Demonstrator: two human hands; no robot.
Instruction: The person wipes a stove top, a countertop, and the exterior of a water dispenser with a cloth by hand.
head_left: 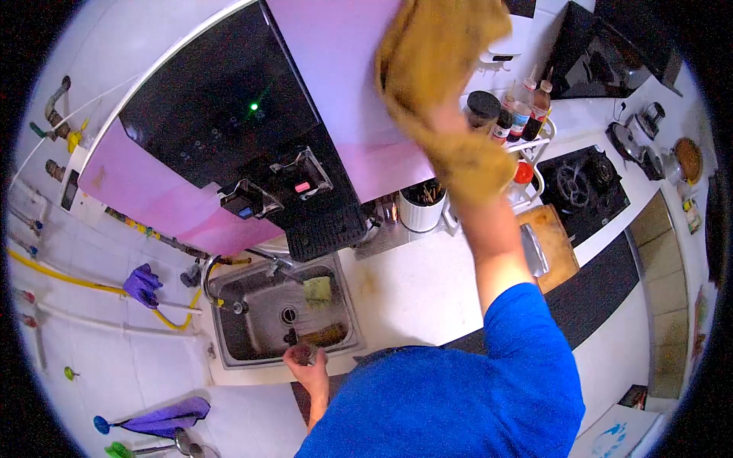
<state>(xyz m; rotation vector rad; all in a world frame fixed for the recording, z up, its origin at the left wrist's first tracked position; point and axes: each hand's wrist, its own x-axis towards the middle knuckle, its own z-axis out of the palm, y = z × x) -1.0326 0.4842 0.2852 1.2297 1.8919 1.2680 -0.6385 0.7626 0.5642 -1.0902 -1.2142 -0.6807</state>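
My right arm reaches up and away over the counter. A yellow-brown cloth [431, 57], blurred by motion, hangs around my right hand [449, 122], and its folds cover most of my fingers. Behind the cloth is the pink side panel [343, 76] of a dark-fronted appliance. At the near rim of the sink [353, 305], my left hand [309, 372] is closed around a small, dark, rounded object [304, 353] that I cannot make out. A brown item [324, 336] and a pale green sponge or cloth [317, 291] lie in the basin.
A white container of utensils [421, 208] stands at the back of the counter, beside a white rack with several bottles [523, 107]. Farther right are a wooden board [561, 248] and a black gas hob [584, 179]. Purple gloves [143, 285] hang at the left wall.
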